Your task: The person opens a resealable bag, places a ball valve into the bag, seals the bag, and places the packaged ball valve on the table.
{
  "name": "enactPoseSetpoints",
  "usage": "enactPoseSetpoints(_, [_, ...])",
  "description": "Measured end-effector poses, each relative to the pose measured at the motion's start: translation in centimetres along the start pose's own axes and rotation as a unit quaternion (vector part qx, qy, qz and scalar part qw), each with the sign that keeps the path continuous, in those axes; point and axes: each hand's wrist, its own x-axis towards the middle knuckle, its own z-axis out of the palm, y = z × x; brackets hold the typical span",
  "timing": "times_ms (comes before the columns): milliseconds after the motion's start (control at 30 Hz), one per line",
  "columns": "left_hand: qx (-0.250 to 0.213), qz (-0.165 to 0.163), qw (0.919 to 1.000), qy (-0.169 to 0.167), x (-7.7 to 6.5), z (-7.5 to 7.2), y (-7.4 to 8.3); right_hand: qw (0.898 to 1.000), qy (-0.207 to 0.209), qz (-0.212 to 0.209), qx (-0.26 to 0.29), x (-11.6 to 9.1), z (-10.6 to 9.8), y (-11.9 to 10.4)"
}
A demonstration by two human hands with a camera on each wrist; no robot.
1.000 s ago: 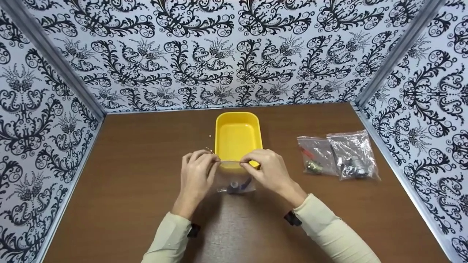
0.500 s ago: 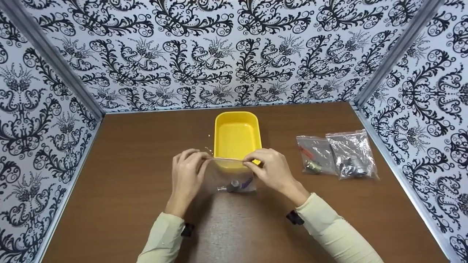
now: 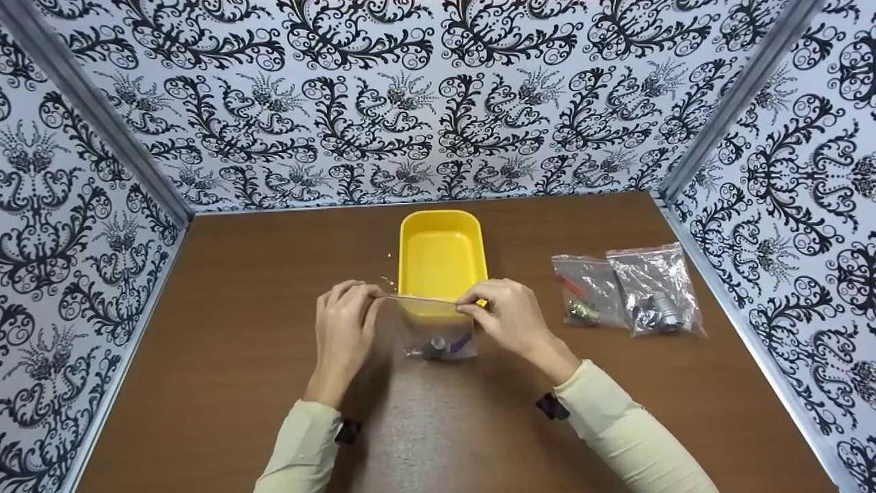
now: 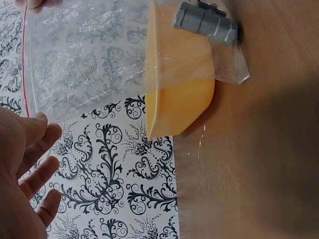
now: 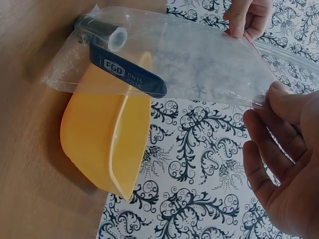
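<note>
Between both hands hangs a clear zip bag (image 5: 199, 59) with a red line along its top edge. My left hand (image 3: 342, 329) pinches one top corner between thumb and forefinger; its other fingers are spread in the left wrist view. At the opposite top corner, my right hand (image 3: 506, 316) pinches the edge the same way. Low in the bag sits a grey metal ball valve (image 4: 207, 22). Its blue lever handle (image 5: 127, 74), marked FGD DN15 PN16, shows in the right wrist view. The bag's bottom is close over the table, in front of a yellow bin (image 3: 441, 263).
Two more zip bags lie on the right of the brown table (image 3: 239, 287): one with a brass-coloured part and red strip (image 3: 582, 294), one with grey metal parts (image 3: 660, 301). Small pale crumbs (image 3: 388, 279) lie left of the bin. Patterned walls (image 3: 438, 103) enclose the back and sides.
My left hand has moved left along the bag's top edge, so the hands are farther apart and more of the edge shows. The right hand has barely moved.
</note>
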Motion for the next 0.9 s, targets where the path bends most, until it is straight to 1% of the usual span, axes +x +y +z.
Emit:
enactPoseSetpoints(167, [-0.031,-0.004,0.9995,0.009,-0.5,0.4,0.0,1.0,0.005,-0.021,-0.005,-0.2,-0.3,0.4])
enactPoseSetpoints(233, [-0.045,-0.009,0.9989,0.008,-0.7,0.4,0.2,1.0,0.011,-0.02,0.011,-0.4,-0.3,0.7])
enactPoseSetpoints(367, [-0.074,-0.016,0.9971,0.008,-0.8,0.4,0.8,0.996,0.006,0.007,0.086,-0.9,-0.1,1.6])
enactPoseSetpoints(467, [-0.091,-0.018,0.9956,0.013,-0.7,0.2,1.5,0.989,-0.009,0.043,0.143,-1.4,0.5,2.3])
enactPoseSetpoints(533, [-0.101,-0.016,0.9947,0.015,-0.6,0.2,2.1,0.981,-0.019,0.075,0.179,-1.8,1.0,2.8])
enactPoseSetpoints(567, [-0.104,-0.015,0.9944,0.013,-0.6,0.1,2.5,0.975,-0.022,0.094,0.199,-2.0,1.3,3.1])
enactPoseSetpoints(633, [-0.107,-0.008,0.9942,0.011,-0.5,0.1,3.0,0.961,-0.03,0.125,0.244,-2.3,1.9,3.6])
enactPoseSetpoints(667, [-0.109,-0.005,0.994,0.008,-0.4,0.1,3.3,0.952,-0.036,0.14,0.269,-2.5,2.3,3.9])
enactPoseSetpoints(767, [-0.113,0.003,0.9936,0.006,-0.3,0.0,4.0,0.932,-0.058,0.167,0.317,-3.1,3.6,4.7])
enactPoseSetpoints(833, [-0.118,0.006,0.993,0.009,-0.2,0.0,4.4,0.922,-0.076,0.18,0.335,-3.6,4.4,5.0])
enactPoseSetpoints(867, [-0.118,0.006,0.9929,0.012,-0.2,-0.1,4.6,0.918,-0.082,0.185,0.34,-3.8,4.8,5.1])
enactPoseSetpoints(900, [-0.119,0.005,0.9927,0.017,-0.1,-0.1,4.7,0.918,-0.087,0.186,0.341,-4.1,5.2,5.2])
